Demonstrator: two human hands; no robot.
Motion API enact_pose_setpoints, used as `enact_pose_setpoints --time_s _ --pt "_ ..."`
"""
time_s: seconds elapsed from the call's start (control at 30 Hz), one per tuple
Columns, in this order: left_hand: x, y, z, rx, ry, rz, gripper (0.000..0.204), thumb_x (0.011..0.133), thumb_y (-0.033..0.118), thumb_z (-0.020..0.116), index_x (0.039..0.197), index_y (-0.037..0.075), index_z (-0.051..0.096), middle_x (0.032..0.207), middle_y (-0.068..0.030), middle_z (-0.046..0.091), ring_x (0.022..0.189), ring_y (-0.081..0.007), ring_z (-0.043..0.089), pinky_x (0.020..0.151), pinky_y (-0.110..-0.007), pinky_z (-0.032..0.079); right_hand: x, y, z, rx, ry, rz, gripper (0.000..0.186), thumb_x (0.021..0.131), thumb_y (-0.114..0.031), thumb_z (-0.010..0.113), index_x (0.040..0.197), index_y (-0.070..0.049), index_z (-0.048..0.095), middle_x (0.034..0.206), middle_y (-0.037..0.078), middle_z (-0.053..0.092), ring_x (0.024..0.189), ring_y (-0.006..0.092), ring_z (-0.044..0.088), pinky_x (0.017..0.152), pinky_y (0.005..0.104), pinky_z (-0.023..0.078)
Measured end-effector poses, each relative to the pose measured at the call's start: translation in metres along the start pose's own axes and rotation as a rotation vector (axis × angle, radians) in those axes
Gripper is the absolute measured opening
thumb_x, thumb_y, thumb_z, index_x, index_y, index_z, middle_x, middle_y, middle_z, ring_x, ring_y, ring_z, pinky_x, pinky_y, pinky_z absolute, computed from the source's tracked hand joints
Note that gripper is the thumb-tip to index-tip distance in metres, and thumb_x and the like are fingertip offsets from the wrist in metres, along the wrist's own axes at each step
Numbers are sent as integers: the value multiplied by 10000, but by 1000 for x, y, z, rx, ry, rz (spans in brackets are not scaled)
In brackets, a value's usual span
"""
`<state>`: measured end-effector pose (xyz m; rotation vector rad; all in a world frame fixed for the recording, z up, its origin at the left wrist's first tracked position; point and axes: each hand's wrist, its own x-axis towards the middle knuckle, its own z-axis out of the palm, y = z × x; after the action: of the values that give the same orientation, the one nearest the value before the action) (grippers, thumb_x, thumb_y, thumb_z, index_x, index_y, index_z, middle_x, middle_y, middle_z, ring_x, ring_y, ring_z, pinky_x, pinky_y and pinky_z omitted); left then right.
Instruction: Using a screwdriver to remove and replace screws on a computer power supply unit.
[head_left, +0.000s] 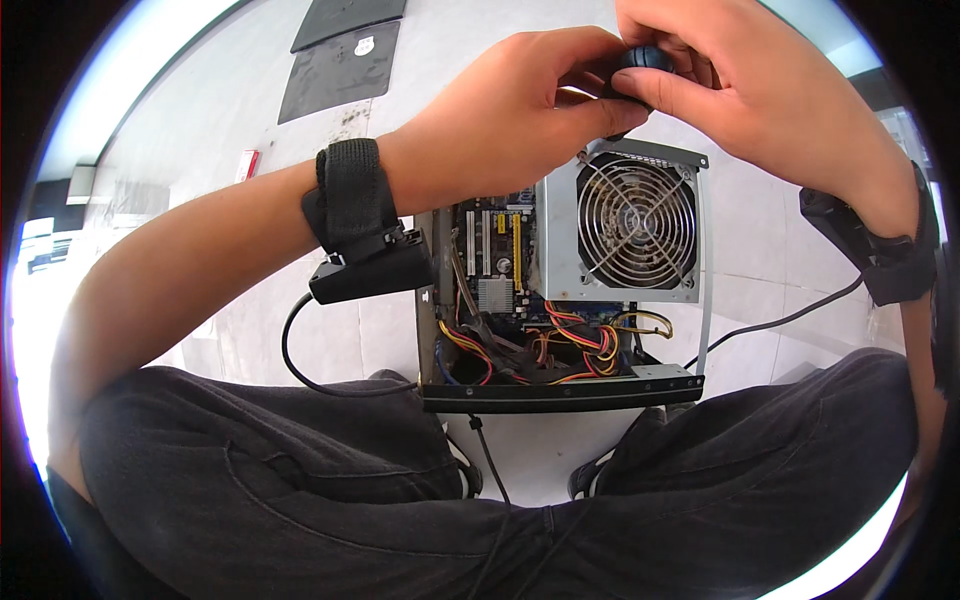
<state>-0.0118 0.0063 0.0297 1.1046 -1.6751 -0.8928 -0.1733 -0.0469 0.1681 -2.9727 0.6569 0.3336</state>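
Observation:
An opened computer case (560,396) lies between my legs, its inside facing up. At its far right sits a silver power supply (568,240) with a round wire fan grille (640,222). My right hand (700,75) is closed around the dark rounded handle of a screwdriver (648,60), thumb along its side. Just left of it, my left hand (545,95) pinches the lower part of the same screwdriver, above the far edge of the power supply. The tip is mostly hidden by my fingers, so what it touches cannot be made out.
Inside the case are a motherboard (495,245) with slots, a heatsink (495,295) and bundled coloured cables (590,345). Dark flat panels (340,72) and a small red-and-white item (249,164) lie on the tiled floor (770,310). Black devices with cables are strapped to both wrists.

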Motion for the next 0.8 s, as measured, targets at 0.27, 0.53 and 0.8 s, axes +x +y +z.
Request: enact_pose_setpoints --time_s 0.27,0.53,0.8 --pt "-3 3 4 -54 -134 -109 473 1012 59 659 1448 -48 511 1313 -127 666 1204 -178 649 1082 -338 519 8 33 33 158 189 -231 195 922 -124 704 1008 -5 577 698 123 513 637 246 493 603 378 384" --pt "6 7 0 -9 -164 -157 452 1007 55 660 1427 -55 532 1301 -125 675 1189 -168 649 1077 -336 519 0 48 37 291 149 -134 185 928 -125 695 971 4 570 684 128 497 618 252 451 600 379 372" --pt "-1 6 3 122 -125 -106 451 1008 79 659 1425 -45 539 1247 -138 702 1159 -178 672 1043 -342 537 0 46 47 133 294 -268 188 926 -134 696 960 -4 565 686 139 519 625 292 487 617 395 391"
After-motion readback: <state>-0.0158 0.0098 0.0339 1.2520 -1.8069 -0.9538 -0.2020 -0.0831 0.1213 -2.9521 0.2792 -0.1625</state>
